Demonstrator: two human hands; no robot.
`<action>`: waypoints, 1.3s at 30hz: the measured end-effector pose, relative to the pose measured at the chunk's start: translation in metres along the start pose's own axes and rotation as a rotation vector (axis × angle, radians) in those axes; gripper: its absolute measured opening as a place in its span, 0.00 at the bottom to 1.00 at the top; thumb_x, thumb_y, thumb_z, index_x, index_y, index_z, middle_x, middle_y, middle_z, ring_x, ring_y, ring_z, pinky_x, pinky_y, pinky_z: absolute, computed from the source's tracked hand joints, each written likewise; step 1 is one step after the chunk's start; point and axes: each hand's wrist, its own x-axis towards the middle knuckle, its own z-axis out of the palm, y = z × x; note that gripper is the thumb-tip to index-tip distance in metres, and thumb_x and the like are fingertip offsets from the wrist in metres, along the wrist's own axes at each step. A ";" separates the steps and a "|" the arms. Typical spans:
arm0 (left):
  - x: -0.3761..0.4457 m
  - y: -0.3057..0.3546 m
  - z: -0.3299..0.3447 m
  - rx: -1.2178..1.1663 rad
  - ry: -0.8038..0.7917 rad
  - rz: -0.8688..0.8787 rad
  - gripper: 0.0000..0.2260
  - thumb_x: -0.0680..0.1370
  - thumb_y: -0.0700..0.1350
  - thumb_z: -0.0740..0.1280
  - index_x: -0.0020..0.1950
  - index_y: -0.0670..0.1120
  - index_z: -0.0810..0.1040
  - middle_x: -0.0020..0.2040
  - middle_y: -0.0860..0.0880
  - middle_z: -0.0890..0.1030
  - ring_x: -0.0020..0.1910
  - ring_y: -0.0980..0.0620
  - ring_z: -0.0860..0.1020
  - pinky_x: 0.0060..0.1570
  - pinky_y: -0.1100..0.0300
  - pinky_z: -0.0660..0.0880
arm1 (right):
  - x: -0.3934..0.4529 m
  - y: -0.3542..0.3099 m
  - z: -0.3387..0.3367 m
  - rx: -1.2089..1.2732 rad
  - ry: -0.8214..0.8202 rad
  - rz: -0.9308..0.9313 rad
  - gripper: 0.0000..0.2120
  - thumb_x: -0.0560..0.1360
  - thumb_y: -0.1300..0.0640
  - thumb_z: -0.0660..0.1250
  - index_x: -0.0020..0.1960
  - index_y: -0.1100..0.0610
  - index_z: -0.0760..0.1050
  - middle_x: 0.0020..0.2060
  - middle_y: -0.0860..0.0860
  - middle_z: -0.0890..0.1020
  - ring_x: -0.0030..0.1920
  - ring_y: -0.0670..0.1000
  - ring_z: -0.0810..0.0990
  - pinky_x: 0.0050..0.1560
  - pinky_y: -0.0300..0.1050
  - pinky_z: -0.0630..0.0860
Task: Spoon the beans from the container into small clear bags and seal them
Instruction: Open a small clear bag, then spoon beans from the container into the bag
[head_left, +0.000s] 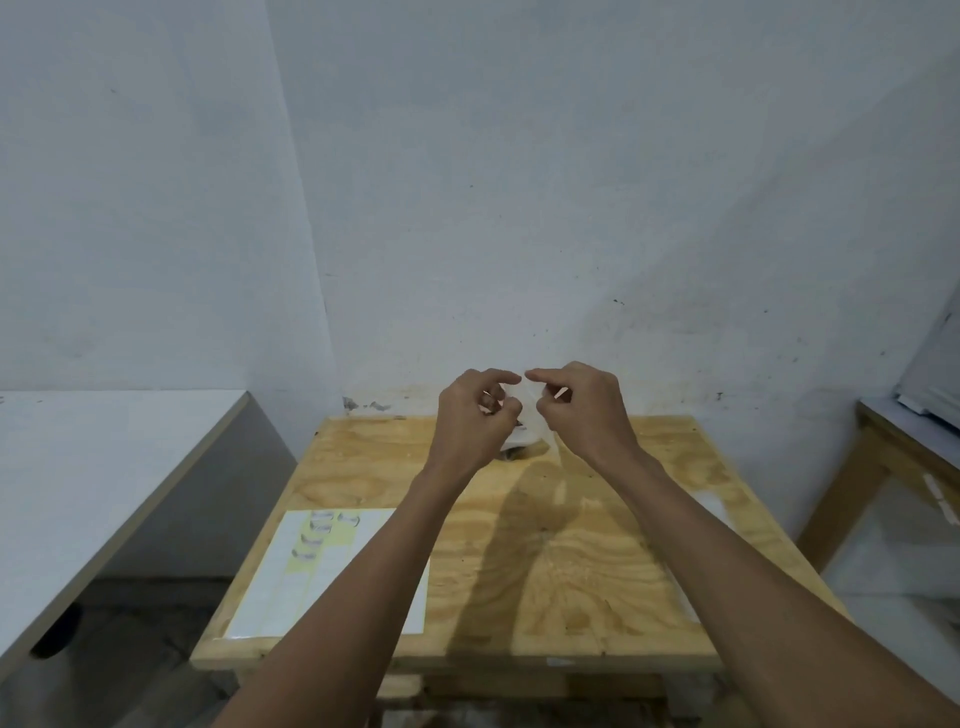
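Observation:
My left hand (480, 415) and my right hand (582, 408) are raised side by side above the far middle of the plywood table (597, 561). Both pinch the top of a small clear bag (543, 423), which hangs between them and is hard to make out against the wall. Behind and below the hands, a white container (517, 446) shows only a sliver; its contents are hidden. No spoon is visible.
A white sticker sheet (291, 577) with several small labels lies at the table's front left. A flat clear bag (711, 506) rests at the right side. A grey table (104, 467) stands left, a wooden one (883, 457) right.

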 end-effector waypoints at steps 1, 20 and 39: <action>-0.002 -0.001 -0.002 -0.012 -0.019 0.019 0.14 0.72 0.44 0.71 0.57 0.51 0.84 0.51 0.52 0.80 0.47 0.58 0.80 0.45 0.58 0.80 | 0.001 0.000 -0.001 0.038 -0.001 0.002 0.17 0.75 0.67 0.68 0.60 0.54 0.85 0.43 0.49 0.83 0.39 0.50 0.82 0.47 0.43 0.80; 0.008 -0.017 -0.004 -0.096 -0.075 0.171 0.34 0.63 0.54 0.84 0.64 0.54 0.72 0.60 0.51 0.76 0.62 0.49 0.78 0.58 0.49 0.80 | 0.009 -0.004 -0.006 0.588 -0.179 0.288 0.15 0.76 0.67 0.66 0.55 0.55 0.87 0.44 0.51 0.86 0.37 0.50 0.83 0.45 0.48 0.83; -0.004 -0.041 -0.003 0.091 0.008 0.133 0.45 0.62 0.69 0.78 0.74 0.52 0.71 0.62 0.56 0.77 0.59 0.56 0.77 0.57 0.49 0.79 | 0.019 0.033 0.001 0.576 -0.019 0.369 0.05 0.76 0.59 0.73 0.50 0.57 0.87 0.41 0.51 0.88 0.40 0.50 0.85 0.45 0.51 0.86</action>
